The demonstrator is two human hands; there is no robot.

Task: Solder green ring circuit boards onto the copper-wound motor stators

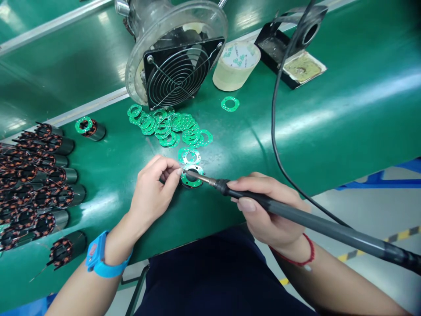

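Observation:
My right hand [271, 208] is wrapped round the handle of a soldering iron [289, 213]. Its metal tip reaches the left part of a green ring-shaped circuit board [196, 168], which lies on a dark round part mostly hidden beneath it. At the board's left edge, the thumb and fingertips of my left hand [153, 188] are pinched together close to the iron's tip; what they hold is too small to tell. Just behind this board lie more ring boards [194, 156], partly overlapping.
Wound motor stators [67, 195] crowd the left side; one with a ring board [83, 125] stands apart. Behind the loose board pile [164, 125] is a fan [179, 81]. Tape [233, 72] and an iron stand [304, 66] sit farther back; a black cable [273, 118] crosses the right.

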